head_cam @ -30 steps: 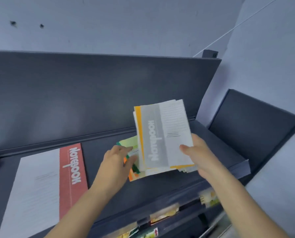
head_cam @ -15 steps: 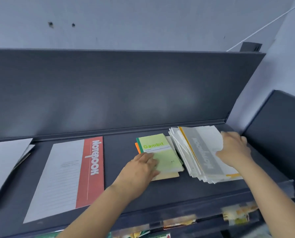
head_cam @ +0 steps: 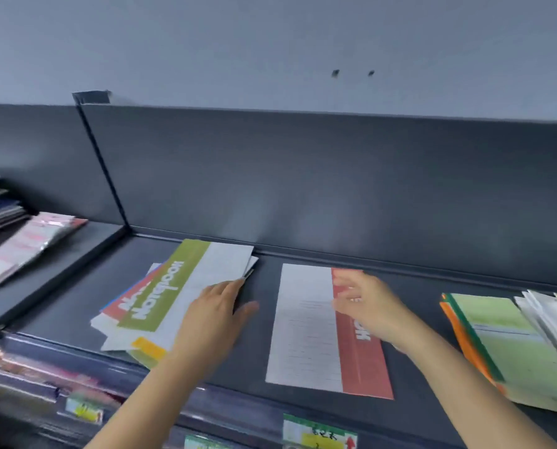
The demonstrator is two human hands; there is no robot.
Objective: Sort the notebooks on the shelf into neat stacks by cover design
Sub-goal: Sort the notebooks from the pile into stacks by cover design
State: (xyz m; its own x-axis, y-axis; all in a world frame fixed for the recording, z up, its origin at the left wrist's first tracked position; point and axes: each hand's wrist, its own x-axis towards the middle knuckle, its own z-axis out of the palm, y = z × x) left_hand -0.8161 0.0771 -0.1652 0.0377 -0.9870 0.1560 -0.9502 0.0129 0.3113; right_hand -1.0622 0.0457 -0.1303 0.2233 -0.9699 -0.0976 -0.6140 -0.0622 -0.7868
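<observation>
Where the left hand (head_cam: 217,307) presses, thin notebooks (head_cam: 170,286) fan — rectangular.

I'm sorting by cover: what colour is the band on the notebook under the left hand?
Olive green, with white lettering, on the top notebook; head view.

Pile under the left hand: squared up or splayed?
Splayed. The green-band notebook on top sits askew under the left hand; a red-band cover and a yellow corner stick out beneath it.

left hand (head_cam: 217,306) lies flat on the green notebook (head_cam: 170,286) topping a skewed pile (head_cam: 121,307) on the shelf (head_cam: 257,354). right hand (head_cam: 367,303) hangs over the red notebook (head_cam: 306,338) just beside it; a green stack (head_cam: 510,348) lies far right.
</observation>
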